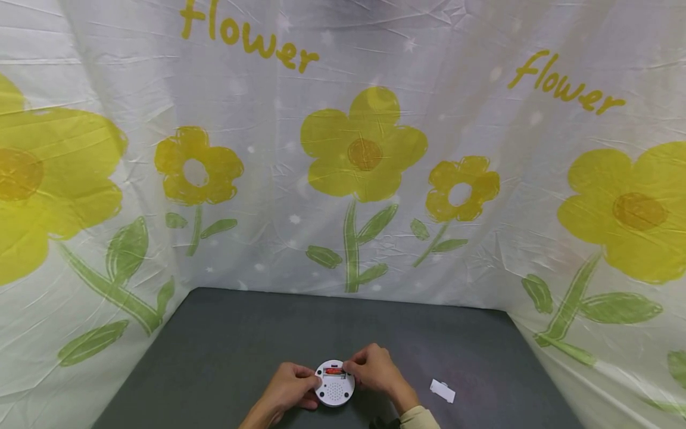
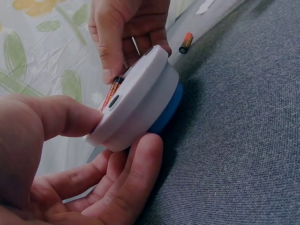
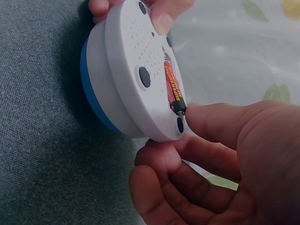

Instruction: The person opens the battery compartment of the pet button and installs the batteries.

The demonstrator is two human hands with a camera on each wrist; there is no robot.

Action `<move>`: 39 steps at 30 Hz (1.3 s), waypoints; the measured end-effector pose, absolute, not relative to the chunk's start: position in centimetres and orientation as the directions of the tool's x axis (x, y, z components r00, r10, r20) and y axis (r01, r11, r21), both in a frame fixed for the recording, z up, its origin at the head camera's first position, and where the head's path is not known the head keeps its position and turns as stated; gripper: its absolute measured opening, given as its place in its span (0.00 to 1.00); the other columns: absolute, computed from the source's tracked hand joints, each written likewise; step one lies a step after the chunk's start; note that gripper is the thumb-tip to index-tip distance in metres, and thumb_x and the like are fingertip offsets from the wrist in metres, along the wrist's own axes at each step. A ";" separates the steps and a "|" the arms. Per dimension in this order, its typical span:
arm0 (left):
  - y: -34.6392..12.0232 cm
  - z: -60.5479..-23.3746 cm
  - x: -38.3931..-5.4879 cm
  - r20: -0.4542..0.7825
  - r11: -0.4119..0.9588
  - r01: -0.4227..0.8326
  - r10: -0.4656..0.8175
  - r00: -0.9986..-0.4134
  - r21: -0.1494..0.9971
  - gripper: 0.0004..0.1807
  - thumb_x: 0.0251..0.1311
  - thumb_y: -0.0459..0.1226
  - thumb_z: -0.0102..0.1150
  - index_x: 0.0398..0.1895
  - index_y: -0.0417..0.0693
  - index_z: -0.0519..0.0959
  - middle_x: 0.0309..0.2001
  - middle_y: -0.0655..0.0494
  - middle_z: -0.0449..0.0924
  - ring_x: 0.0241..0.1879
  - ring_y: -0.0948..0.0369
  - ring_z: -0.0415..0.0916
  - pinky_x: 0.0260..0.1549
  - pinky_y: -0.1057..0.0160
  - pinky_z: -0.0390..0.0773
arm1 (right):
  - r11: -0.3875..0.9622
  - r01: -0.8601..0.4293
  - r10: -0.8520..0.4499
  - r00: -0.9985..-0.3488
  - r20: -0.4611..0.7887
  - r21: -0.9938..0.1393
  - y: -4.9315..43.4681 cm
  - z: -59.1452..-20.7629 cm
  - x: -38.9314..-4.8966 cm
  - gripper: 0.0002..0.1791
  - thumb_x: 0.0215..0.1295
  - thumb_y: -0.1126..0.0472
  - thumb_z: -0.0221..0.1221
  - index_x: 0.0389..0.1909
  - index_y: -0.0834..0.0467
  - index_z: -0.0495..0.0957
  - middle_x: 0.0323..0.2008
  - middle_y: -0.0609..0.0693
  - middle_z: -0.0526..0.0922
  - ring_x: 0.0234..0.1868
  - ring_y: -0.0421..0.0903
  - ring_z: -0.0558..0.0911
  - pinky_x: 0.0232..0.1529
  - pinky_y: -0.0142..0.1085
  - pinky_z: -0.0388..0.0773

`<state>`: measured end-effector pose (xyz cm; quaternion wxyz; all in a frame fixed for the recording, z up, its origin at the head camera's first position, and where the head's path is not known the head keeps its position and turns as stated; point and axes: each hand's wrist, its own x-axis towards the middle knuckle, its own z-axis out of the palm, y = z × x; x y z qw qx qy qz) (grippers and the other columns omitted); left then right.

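A round white device (image 1: pixel 336 394), blue on its lower side, has its perforated face and battery slot turned up. My left hand (image 1: pixel 289 386) grips its left rim, thumb on the face and fingers beneath. In the slot lies a red and black battery (image 3: pixel 173 86). At the opposite rim, my right hand (image 1: pixel 377 370) has its thumb tip at the battery's black end, while curled fingers meet the edge below. Another such battery (image 2: pixel 186 42) lies loose on the dark cloth, beyond the device in the left wrist view.
To the right of the hands a small white cover (image 1: pixel 442 391) lies on the dark grey table (image 1: pixel 343 325). A white curtain (image 1: pixel 268 196) printed with yellow flowers stands behind the table and along both sides.
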<state>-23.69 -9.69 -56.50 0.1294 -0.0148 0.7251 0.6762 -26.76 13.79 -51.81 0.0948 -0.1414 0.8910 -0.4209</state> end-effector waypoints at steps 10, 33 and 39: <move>-9.7 -56.4 -23.6 -0.215 0.092 -0.203 0.150 -0.965 0.975 0.15 0.64 0.29 0.65 0.48 0.22 0.83 0.32 0.49 0.89 0.27 0.62 0.87 0.26 0.64 0.91 | 0.626 -0.148 -0.291 -0.955 -0.054 -0.766 13.6 -52.2 -26.8 0.10 0.70 0.54 0.71 0.34 0.56 0.93 0.19 0.45 0.85 0.19 0.39 0.80 0.20 0.31 0.76; -9.6 -56.2 -23.7 -0.213 0.100 -0.200 0.139 -0.967 0.975 0.16 0.63 0.29 0.65 0.48 0.22 0.84 0.33 0.48 0.89 0.27 0.62 0.87 0.26 0.63 0.92 | 0.670 -0.236 -0.291 -0.956 0.044 -0.704 13.3 -52.6 -27.1 0.10 0.64 0.54 0.74 0.25 0.53 0.91 0.22 0.41 0.85 0.24 0.39 0.79 0.24 0.35 0.78; -9.7 -56.2 -23.7 -0.219 0.097 -0.207 0.145 -0.965 0.974 0.17 0.63 0.29 0.66 0.49 0.22 0.83 0.33 0.49 0.89 0.28 0.62 0.88 0.27 0.62 0.92 | 0.696 -0.267 -0.316 -0.947 0.050 -0.666 13.2 -51.4 -26.7 0.08 0.64 0.56 0.73 0.28 0.54 0.91 0.24 0.40 0.86 0.25 0.37 0.79 0.26 0.34 0.78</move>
